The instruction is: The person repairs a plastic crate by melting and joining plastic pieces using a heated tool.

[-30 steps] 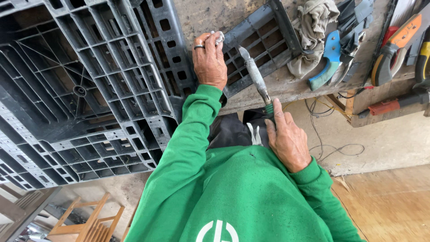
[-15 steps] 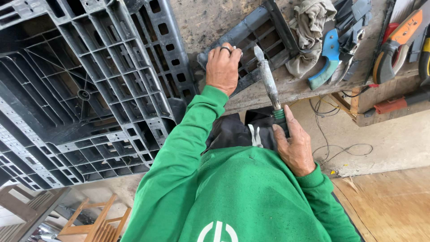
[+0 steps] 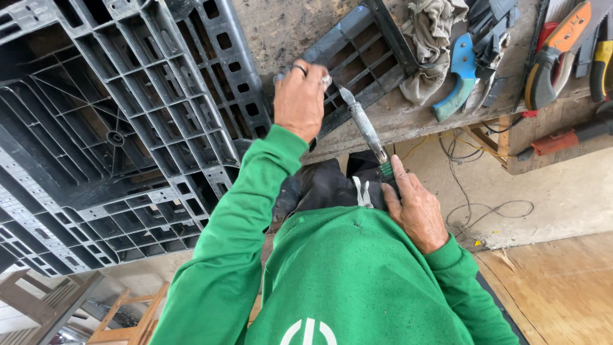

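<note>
My left hand (image 3: 300, 99), a ring on one finger, reaches up from a green sleeve. Its fingers are closed on the near end of a dark grey plastic pallet piece (image 3: 361, 54) lying on the workbench. Something small and pale shows at the fingertips; I cannot tell what it is. My right hand (image 3: 415, 207) grips the green handle of a long metal hand tool (image 3: 365, 128). Its grey shaft slants up to the left, and its tip sits right beside my left fingers against the pallet piece.
A large black plastic pallet (image 3: 121, 121) fills the left. On the worn wooden bench (image 3: 408, 121) lie a rag (image 3: 434, 38), a blue-handled tool (image 3: 454, 89), an orange-handled saw (image 3: 555, 54) and a yellow-handled tool (image 3: 600, 61). Cables (image 3: 476, 198) trail on the floor.
My left hand drifted right, then came back left a little lower on the pallet piece. The tool's tip has dropped closer to my left fingers. My right hand barely shifted.
</note>
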